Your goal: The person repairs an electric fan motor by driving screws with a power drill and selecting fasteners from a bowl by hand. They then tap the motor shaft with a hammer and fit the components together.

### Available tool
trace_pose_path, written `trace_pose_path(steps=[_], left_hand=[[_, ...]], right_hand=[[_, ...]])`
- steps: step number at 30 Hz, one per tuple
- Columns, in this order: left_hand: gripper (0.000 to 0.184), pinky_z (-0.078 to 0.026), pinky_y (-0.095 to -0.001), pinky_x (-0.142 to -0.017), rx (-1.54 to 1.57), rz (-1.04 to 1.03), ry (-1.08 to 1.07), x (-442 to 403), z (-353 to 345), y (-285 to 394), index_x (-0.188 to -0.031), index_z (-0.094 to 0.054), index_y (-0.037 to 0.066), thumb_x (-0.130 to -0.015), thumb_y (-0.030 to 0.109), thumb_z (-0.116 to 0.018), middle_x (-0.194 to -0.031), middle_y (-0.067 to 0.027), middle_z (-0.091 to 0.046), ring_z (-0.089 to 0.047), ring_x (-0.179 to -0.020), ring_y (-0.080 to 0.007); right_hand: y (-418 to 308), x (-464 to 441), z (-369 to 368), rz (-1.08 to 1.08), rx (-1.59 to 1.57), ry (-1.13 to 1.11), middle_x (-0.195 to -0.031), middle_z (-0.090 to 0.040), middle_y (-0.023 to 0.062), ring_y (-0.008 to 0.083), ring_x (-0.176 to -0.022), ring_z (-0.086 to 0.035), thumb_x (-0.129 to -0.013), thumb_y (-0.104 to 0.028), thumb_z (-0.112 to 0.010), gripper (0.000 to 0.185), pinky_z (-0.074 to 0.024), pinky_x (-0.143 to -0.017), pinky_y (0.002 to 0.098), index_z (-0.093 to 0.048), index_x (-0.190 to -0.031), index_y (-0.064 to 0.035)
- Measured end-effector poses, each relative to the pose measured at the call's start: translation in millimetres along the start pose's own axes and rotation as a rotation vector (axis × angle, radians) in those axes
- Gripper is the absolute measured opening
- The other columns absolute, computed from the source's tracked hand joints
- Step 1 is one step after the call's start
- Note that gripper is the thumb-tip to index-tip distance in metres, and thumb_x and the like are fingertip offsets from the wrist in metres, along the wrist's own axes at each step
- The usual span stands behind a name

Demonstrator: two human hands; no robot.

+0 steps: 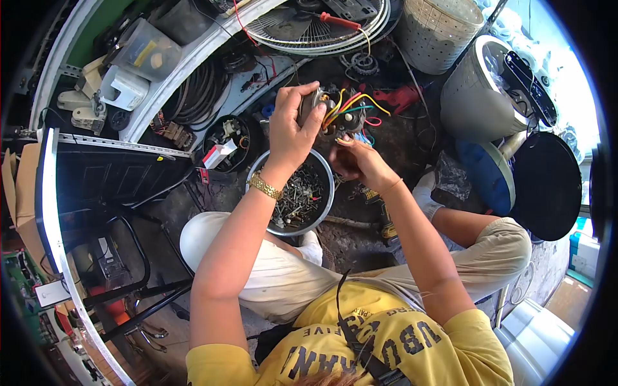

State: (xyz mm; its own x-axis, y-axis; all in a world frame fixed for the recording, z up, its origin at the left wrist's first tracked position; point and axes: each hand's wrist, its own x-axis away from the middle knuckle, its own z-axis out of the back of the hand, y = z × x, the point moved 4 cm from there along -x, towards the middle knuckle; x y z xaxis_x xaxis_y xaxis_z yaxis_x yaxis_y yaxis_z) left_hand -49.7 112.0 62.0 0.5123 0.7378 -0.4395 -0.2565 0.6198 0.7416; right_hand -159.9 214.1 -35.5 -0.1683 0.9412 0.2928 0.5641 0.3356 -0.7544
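Inside the clasped left grip [293,128], motor-like part [348,126] shows coloured wires [334,112] jutting loose, hookup apparently unfinished; right grip [368,162] at its lower edge, pinch unclear.

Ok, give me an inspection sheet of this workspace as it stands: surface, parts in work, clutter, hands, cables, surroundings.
Surface: floor, dark, rough, stained-looking.
Parts in work: motor-like unit, raised off the floor; metal basin of mixed screws nearby.
Clutter: fan grille ahead; yellow-and-black tool, perhaps a drill, on the floor.
Hands: left hand grips the unit; right hand is at its lower side, grip unclear.
Cables: yellow, red and green wires fan out from the unit, far ends loose-looking; dark coil, cable or hose, front left.
Surroundings: perforated bin ahead right; black disc at right.
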Motion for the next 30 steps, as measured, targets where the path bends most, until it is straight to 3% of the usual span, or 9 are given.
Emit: trace_pose_path(steps=[2,10,12,15,17,19,21,27,30], left_hand=[[0.031,-0.046,-0.0343,-0.085,-0.015,-0.009,0.023,0.9,-0.2,-4.4,-0.115,-0.061,0.007,-0.088,0.022,-0.063,-0.104,-0.0099,-0.055,-0.059,-0.095,-0.0246],[0.033,-0.046,-0.0319,-0.085,0.026,0.045,-0.02,-3.0,4.3,-12.4,-0.116,-0.06,0.005,-0.088,0.021,-0.063,-0.104,-0.0086,-0.054,-0.058,-0.094,-0.0214],[0.034,-0.046,-0.0311,-0.084,0.059,0.066,-0.033,-4.1,3.5,-15.0,-0.117,-0.06,0.005,-0.088,0.021,-0.064,-0.103,-0.0083,-0.054,-0.058,-0.093,-0.0202],[0.037,-0.047,-0.0296,-0.081,0.162,0.121,0.002,-8.3,4.6,-19.9,-0.117,-0.06,0.003,-0.086,0.023,-0.066,-0.102,-0.0079,-0.054,-0.059,-0.09,-0.0179],[0.039,-0.048,-0.0285,-0.08,0.064,0.146,-0.047,-12.4,7.7,-19.4,-0.117,-0.06,0.002,-0.086,0.024,-0.068,-0.102,-0.0079,-0.054,-0.059,-0.087,-0.0159],[0.038,-0.048,-0.0281,-0.079,0.1,0.138,-0.029,-17.3,5.9,-23.9,-0.116,-0.061,0.002,-0.086,0.025,-0.068,-0.102,-0.0073,-0.053,-0.059,-0.086,-0.0145],[0.037,-0.047,-0.0277,-0.078,0.146,0.175,-0.041,-18.1,5.2,-27.5,-0.115,-0.061,0.001,-0.087,0.025,-0.068,-0.101,-0.0073,-0.052,-0.059,-0.086,-0.0136],[0.034,-0.048,-0.0268,-0.073,0.314,0.29,-0.022,-17.2,-2.8,-36.5,-0.113,-0.061,0.002,-0.088,0.024,-0.066,-0.098,-0.0063,-0.06,-0.059,-0.079,-0.0114],[0.03,-0.048,-0.026,-0.071,0.337,0.327,0.034,-21.0,-4.9,-44.8,-0.11,-0.062,0.001,-0.089,0.023,-0.063,-0.09,-0.0049,-0.065,-0.06,-0.076,-0.0106]], right_hand=[[12.9,-2.6,2.6,-0.086,-0.156,0.042,-0.059,-0.049,-0.0002,0.0058,-0.041,-0.036,-0.102,-0.043,-0.042,0.041,-0.0205,-0.034,0.0218,-0.058,-0.083,-0.0098],[18.5,-3.5,-5.6,-0.177,-0.328,0.005,-0.055,-0.044,0.0001,0.0072,-0.039,-0.032,-0.101,-0.039,-0.046,0.036,-0.0219,-0.035,0.0217,-0.052,-0.08,-0.0115],[26.6,1.0,-6.7,0.041,-0.331,0.043,-0.056,-0.047,0.0011,0.0067,-0.045,-0.039,-0.1,-0.037,-0.049,0.032,-0.0255,-0.038,0.0214,-0.054,-0.083,-0.0111],[91.6,17.7,75.8,0.312,0.712,0.561,-0.069,-0.058,0.0072,0.0199,-0.058,-0.055,-0.084,-0.027,-0.07,0.026,-0.0445,-0.055,0.033,-0.057,-0.089,-0.0043],[142.4,58.4,108.3,-0.016,1.357,0.937,-0.118,-0.055,0.0169,0.0364,-0.107,-0.055,-0.069,-0.022,-0.08,0.06,-0.0488,-0.084,0.0436,-0.048,-0.117,-0.0035],[189.1,80.1,128.2,-0.533,1.413,0.975,-0.134,-0.036,0.0203,0.0419,-0.117,-0.047,-0.065,-0.024,-0.084,0.102,-0.0476,-0.091,0.0508,-0.02,-0.144,-0.0086],[208.8,72.9,134.2,-0.51,1.373,0.969,-0.139,-0.033,0.0211,0.0422,-0.12,-0.045,-0.062,-0.021,-0.085,0.113,-0.0467,-0.093,0.0503,-0.012,-0.148,-0.012],[195.5,78.5,151.0,-0.316,1.064,1.096,-0.141,-0.036,0.0252,0.0409,-0.12,-0.048,-0.06,-0.007,-0.081,0.112,-0.0453,-0.098,0.0468,-0.012,-0.148,-0.0111],[136.8,90.4,136.9,-0.181,0.941,1.232,-0.125,-0.05,0.0294,0.0416,-0.113,-0.054,-0.064,-0.01,-0.077,0.087,-0.0465,-0.092,0.0473,-0.027,-0.136,-0.0068]])
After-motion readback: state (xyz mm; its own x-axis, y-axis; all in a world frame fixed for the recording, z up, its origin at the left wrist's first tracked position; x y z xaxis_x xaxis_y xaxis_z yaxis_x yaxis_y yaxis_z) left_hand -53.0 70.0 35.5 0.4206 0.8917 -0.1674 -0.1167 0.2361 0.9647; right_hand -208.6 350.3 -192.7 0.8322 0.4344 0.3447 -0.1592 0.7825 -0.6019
